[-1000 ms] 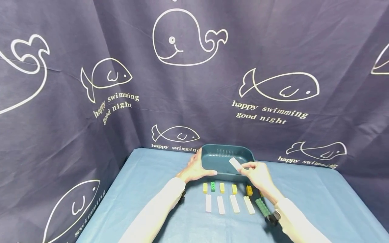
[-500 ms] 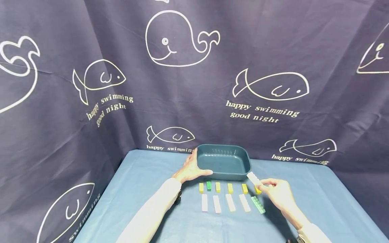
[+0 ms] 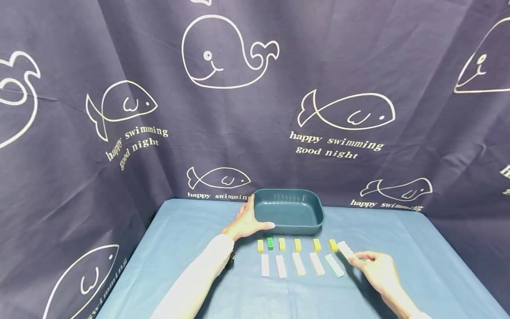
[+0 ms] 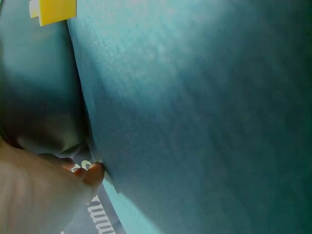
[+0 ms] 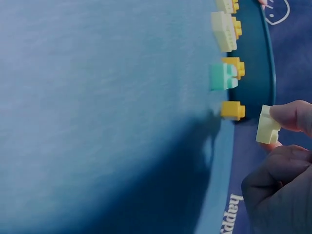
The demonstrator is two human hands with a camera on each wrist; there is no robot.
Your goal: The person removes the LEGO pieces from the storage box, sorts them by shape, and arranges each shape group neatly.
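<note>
In the head view, my right hand point(image 3: 380, 270) pinches a long pale building block point(image 3: 345, 250) between thumb and fingers, tilted, just right of the rightmost yellow block point(image 3: 333, 245). The right wrist view shows this pale block point(image 5: 268, 126) end-on, its studs facing the hand's side. My left hand point(image 3: 245, 221) rests against the left side of a dark teal tray point(image 3: 292, 230), its thumb stretched along the front wall and its other fingers along the left wall. The left wrist view shows only some of the left hand's fingers point(image 4: 93, 174).
Before the tray runs a row of short blocks, yellow ones and one green block point(image 3: 270, 243). A nearer row holds several long pale blocks point(image 3: 281, 266) and a light green block point(image 3: 334, 265) at its right end. A dark curtain point(image 3: 255, 133) stands behind the blue-covered table point(image 3: 223, 208).
My right hand has carried the pale block from over the tray rightward and toward me, to beside the rows. My left hand has stayed at the tray. The head view has shifted slightly.
</note>
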